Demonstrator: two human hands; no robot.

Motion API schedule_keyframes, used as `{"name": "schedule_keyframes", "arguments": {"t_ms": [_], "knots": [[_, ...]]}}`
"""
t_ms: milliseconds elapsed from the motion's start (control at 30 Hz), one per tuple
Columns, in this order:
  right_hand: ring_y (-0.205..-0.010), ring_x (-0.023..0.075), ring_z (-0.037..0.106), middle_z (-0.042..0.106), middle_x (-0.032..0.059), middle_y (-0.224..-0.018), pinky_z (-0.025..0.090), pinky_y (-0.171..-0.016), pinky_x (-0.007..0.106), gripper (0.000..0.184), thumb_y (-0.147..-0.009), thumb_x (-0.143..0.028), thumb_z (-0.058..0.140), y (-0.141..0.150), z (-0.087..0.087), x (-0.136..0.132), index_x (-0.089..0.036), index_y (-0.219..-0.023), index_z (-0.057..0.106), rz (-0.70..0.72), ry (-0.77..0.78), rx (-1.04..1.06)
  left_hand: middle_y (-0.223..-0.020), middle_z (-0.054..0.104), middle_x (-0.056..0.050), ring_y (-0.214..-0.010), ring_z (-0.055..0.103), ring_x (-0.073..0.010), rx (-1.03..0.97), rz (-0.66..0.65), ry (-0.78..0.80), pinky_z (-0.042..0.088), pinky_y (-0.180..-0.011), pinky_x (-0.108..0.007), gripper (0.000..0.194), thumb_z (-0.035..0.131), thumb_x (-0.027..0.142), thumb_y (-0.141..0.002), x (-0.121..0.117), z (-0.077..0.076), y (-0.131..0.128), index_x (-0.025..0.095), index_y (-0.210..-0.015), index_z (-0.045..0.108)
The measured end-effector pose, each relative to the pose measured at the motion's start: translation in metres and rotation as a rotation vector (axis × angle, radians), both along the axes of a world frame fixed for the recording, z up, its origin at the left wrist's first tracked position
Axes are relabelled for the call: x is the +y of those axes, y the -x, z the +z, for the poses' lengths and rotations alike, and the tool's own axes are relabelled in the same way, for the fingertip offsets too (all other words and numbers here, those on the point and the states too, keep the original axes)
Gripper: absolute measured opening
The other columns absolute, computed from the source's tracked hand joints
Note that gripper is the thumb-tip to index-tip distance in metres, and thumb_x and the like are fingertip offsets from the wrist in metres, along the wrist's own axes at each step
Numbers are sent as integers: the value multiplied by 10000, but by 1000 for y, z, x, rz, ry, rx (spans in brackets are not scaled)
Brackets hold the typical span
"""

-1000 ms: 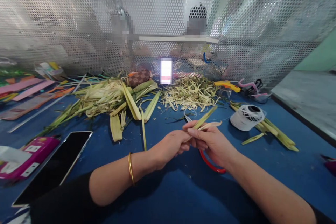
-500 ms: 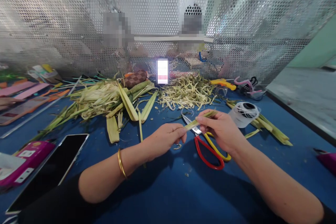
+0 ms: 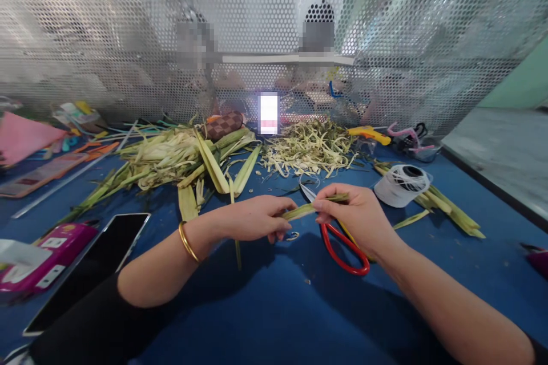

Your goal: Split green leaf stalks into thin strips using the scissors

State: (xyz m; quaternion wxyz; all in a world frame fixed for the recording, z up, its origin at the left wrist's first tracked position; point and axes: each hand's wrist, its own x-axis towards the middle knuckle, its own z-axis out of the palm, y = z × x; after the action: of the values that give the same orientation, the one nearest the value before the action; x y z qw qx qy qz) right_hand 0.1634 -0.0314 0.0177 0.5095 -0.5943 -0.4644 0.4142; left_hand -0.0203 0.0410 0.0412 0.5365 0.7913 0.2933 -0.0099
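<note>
Between my two hands stretches a flat, pale green leaf strip (image 3: 299, 212), nearly level above the table. My left hand (image 3: 246, 218) has the strip's left end between thumb and fingers. In a pinch, my right hand (image 3: 353, 211) grips the other end, and a short tip sticks out past its fingers. Under my right hand lie scissors (image 3: 346, 254) with one red and one yellow handle, partly covered; the metal tip points up and left. A small curled scrap (image 3: 293, 236) rests on the table below the strip.
Leaf pieces (image 3: 171, 154) are heaped at back left, thin shreds (image 3: 310, 151) at back centre. A white thread spool (image 3: 400, 187) stands right, beside more leaves (image 3: 456, 211). Left are a phone (image 3: 92, 271) and a magenta case (image 3: 51, 256). A perforated metal screen (image 3: 265, 5) closes the back.
My hands were together on the strip, then parted along it, uncovering more of the scissors. The left hand has moved left. At far left, a pink sheet has been lifted.
</note>
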Motion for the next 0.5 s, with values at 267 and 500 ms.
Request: {"name": "schedule_keyframes", "arguments": {"t_ms": [267,500], "knots": [[-519,151,628,638,-8,-521,497,-527,259,144,-664,-313,722,10,-10,-3,-185,-649,657,50,-34,-112,-658,509,9,-614,469,-136,-112,179,-173,354,-609,-256,196,385,249,-840,-22,-20,-18,189,-720,527],[-491,127,596,648,0,-550,491,-518,258,193,-687,-363,699,-2,-4,1,-177,-665,656,127,17,-85,-696,557,2,-679,493,-154,-74,130,-465,319,-644,-251,265,370,269,-893,-22,-21,-16,205,-721,560]]}}
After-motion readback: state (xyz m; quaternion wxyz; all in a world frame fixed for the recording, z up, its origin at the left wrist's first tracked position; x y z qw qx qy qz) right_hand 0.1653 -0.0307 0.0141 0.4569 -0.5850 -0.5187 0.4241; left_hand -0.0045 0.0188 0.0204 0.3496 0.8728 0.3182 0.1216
